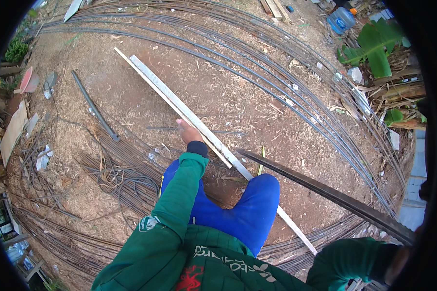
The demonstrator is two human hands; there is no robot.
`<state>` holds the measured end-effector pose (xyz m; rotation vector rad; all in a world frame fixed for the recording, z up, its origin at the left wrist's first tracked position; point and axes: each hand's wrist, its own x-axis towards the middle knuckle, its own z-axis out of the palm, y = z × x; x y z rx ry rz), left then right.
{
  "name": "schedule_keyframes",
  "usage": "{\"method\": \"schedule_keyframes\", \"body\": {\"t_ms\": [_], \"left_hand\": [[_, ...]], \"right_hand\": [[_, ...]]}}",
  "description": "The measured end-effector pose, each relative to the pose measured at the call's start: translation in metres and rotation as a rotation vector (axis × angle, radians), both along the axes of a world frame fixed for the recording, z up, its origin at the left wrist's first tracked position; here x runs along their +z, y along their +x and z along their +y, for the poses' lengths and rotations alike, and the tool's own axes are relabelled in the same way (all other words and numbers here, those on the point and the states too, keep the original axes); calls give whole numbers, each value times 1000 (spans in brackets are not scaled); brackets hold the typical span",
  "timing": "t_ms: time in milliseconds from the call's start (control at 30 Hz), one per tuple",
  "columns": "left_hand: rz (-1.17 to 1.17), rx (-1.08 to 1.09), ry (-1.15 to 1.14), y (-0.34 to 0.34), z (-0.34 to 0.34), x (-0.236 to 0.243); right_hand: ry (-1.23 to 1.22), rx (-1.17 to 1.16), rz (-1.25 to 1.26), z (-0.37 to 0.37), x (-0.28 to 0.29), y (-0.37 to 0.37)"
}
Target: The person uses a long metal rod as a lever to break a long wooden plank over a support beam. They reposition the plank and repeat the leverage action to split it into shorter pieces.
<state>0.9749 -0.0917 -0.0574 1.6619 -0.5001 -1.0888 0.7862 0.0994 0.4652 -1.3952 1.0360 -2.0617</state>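
Observation:
Two long pale pieces of wood lie slantwise in front of me: a wider batten (172,94) and, along its near side, a thin wooden strip (145,77). My left hand (189,132) is closed at the strip's edge, with part of the fingers hidden. The batten runs on past my bent knee toward the lower right. A long dark metal bar (320,189) slants from the middle to the right rim, above the batten. My right hand (397,266) is in shadow at the lower right, close to the bar's near end; its fingers do not show clearly.
Long steel rods (238,72) curve across the far side and down the right. Coiled wire and thinner rods (126,184) lie at the left, near a dark pipe (94,104). A pink basin (30,80), a blue water jug (341,20) and banana leaves (378,46) edge the dirt ground.

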Motion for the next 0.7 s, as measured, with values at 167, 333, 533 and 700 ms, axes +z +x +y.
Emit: {"method": "schedule_keyframes", "body": {"t_ms": [167,333,533,700], "left_hand": [[132,63,-44,0,13,23],[-401,-42,275,-33,21,41],[-526,-80,386,-34,29,40],[-495,-64,302,-30,35,30]], "right_hand": [[145,-412,-181,-52,-152,29],[129,-590,-130,-52,-158,44],[100,-473,-56,-83,-168,-6],[269,-501,-379,-139,-221,-145]]}}
